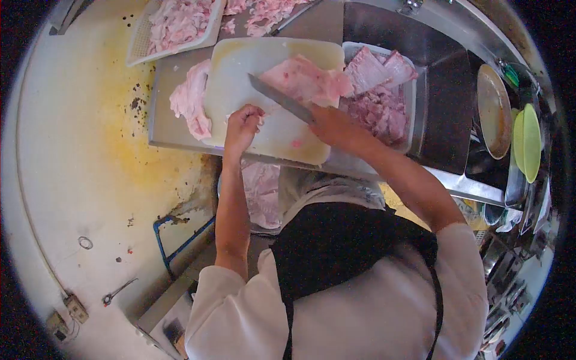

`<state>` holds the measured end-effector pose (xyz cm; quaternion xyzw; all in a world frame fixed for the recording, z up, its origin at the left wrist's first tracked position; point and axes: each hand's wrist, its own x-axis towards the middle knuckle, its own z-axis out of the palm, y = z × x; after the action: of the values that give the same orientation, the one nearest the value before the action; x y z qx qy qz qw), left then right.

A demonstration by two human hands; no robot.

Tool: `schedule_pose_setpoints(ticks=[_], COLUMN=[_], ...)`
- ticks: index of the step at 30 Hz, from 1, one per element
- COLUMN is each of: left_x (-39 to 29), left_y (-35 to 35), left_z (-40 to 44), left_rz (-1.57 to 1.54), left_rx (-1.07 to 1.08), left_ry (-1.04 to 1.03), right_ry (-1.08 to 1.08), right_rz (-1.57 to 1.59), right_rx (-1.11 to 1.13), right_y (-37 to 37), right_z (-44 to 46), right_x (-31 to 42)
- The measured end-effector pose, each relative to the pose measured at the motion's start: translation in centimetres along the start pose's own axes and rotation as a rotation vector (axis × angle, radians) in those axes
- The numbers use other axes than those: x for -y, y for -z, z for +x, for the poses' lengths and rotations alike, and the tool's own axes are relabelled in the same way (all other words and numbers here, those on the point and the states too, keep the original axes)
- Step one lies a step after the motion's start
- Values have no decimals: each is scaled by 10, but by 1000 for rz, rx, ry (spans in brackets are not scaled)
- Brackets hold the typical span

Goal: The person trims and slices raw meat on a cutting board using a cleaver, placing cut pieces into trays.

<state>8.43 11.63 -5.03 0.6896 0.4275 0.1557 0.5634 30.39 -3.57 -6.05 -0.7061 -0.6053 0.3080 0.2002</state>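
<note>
My right hand is wrapped round the handle of a long, broad-bladed knife, whose blade points up and left over the white cutting board. A flat slab of pale pink raw meat lies on the board beyond the blade, its right end reaching over the board's edge. My left hand is closed above the board's near left part, with a small pale bit showing at its fingertips that I cannot make out. A strip of fatty meat lies along the board's left edge.
A white basket of fatty trimmings stands at the back left, with more trimmings beside it. To the right, a white tray holds meat pieces, next to a steel sink. More meat lies below the counter's front edge.
</note>
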Motion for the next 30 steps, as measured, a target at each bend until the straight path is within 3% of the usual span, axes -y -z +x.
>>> schedule_pose_setpoints(ticks=[1, 3, 4, 6, 9, 10, 12, 14, 16, 17, 19, 20, 23, 24, 28, 30], left_x=[-10, -28, -34, -53, -93, -93, -101, -124, -100, -93, -110, -63, -39, -43, -22, -22], left_y=[1, 5, 14, 34, 76, 107, 157, 181, 187, 185, 90, 64, -49, -66, -78, -72], left_z=[-3, 3, 4, 8, 29, 50, 102, 112, 142, 153, 106, 139, 107, 99, 117, 122], left_rz=[-32, -106, -149, -192, -201, -260, -322, 122, 369, 494, 519, 761, 732, 767, 681, 555], left_rx=[32, 68, 74, 52, -90, -3, -198, -410, -449, -465, -330, -229, 4, 23, 24, 92], left_ry=[-9, -44, -54, -83, -169, -217, -205, -226, -435, -539, -323, -449, -663, -773, -703, -661], right_ry=[82, 63, 63, 50, -94, -153, -245, -232, -134, -216, -337, -376, -366, -360, -250, -295], right_rz=[-10, -140, -109, -46, -76, -108, -104, -6, 119, 223, 422, 513, 658, 668, 696, 589], right_rx=[-102, 48, 11, -74, 95, 157, 189, 108, 2, 7, -7, -31, -183, -224, -398, -372], right_y=[-20, -28, -27, -23, 18, 14, 9, 6, -4, 3, 17, 17, -10, -23, -24, -38], right_z=[22, 68, 67, 54, -10, -26, -61, -99, -127, -133, -142, -147, -147, -142, -116, -86], right_x=[-2, 12, 18, 30, 45, 35, 14, -9, -36, -29, -16, -13, -28, -35, -24, -37])
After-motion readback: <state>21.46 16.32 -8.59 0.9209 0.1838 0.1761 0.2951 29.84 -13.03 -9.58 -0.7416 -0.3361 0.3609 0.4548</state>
